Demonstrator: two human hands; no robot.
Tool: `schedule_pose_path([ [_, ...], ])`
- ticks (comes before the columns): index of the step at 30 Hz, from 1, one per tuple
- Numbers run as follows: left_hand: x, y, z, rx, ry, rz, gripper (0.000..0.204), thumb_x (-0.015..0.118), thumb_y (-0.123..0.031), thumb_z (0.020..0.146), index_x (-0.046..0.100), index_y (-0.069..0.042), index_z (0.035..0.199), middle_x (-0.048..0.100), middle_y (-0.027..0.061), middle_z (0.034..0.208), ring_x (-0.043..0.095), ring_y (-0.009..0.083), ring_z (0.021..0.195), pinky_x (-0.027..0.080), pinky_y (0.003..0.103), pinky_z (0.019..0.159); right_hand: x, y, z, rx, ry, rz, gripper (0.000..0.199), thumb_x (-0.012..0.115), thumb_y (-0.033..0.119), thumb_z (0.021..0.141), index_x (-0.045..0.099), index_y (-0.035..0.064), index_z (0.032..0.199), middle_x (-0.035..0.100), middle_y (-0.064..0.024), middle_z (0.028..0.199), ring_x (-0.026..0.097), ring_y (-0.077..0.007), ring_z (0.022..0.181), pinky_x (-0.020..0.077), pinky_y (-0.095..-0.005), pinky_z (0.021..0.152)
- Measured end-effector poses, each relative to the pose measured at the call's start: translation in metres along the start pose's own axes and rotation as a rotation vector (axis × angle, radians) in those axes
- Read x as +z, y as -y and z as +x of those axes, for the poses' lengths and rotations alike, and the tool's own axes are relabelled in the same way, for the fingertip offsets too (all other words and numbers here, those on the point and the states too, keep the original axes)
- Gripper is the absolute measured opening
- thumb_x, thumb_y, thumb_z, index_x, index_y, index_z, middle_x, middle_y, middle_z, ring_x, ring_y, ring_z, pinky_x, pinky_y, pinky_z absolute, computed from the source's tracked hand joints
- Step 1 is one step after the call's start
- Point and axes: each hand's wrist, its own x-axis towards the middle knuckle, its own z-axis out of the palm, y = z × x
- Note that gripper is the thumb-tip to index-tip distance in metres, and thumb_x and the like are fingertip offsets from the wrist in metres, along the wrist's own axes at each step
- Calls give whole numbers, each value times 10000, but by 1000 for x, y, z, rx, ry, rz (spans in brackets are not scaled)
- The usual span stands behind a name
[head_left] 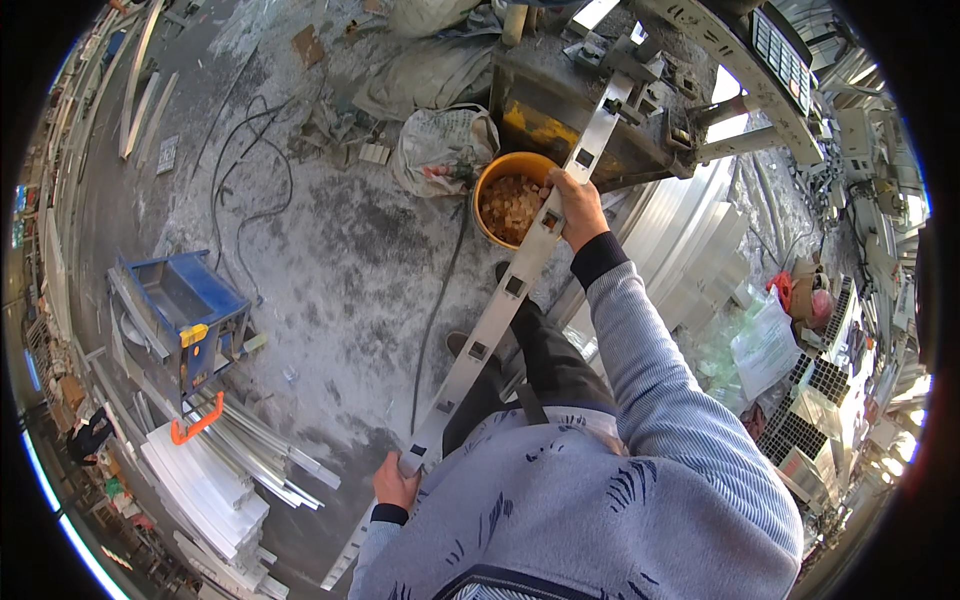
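Note:
A long silvery metal bar [496, 318] with a row of square holes runs slantwise across me from lower left to upper right. My left hand [397, 482] is closed around its lower part, beside my hip. Farther up, my right hand [578, 212] grips the same bar with its fingers wrapped over the edge. The bar's far end reaches onto the grimy metal bed of a machine [590, 70], among small blocks and fittings. An orange bucket [520, 164] holding many small tan pieces stands just left of my right hand, partly behind the bar.
A blue machine stand [190, 285] with an orange handle is on the left, by stacked pale profiles [205, 490]. A white sack [440, 150] slumps beside the bucket. A dark cable [437, 320] crosses the dusty floor. A keypad panel [780, 55] hangs at upper right.

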Motion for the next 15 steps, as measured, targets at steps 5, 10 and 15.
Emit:
schedule_pose_path([
  [5, -2, -1, -1, -11, 4, -19, 411, 813, -190, 700, 599, -51, 1022, 676, 229, 877, 660, 435, 848, 530, 481, 721, -4, 2, -7, 5, 19, 17, 344, 663, 254, 909, 556, -5, 1107, 621, -96, 953, 648, -205, 807, 556, -361, 683],
  [10, -5, -2, 0, -3, 11, -21, 402, 811, -187, 707, 603, -47, 1021, 676, 228, 874, 657, 442, 839, 529, 481, 721, -52, 25, -4, -57, 73, 17, 424, 637, 249, 933, 514, -29, 1229, 630, -146, 1074, 673, -248, 890, 586, -379, 750],
  [15, -10, -10, 1, -48, 39, -29, 388, 807, -182, 718, 600, -53, 1019, 681, 225, 882, 659, 442, 845, 530, 482, 721, -136, 80, 34, -322, -326, -554, 463, 668, 219, 850, 567, -39, 1222, 683, -137, 995, 690, -241, 850, 569, -362, 733],
])
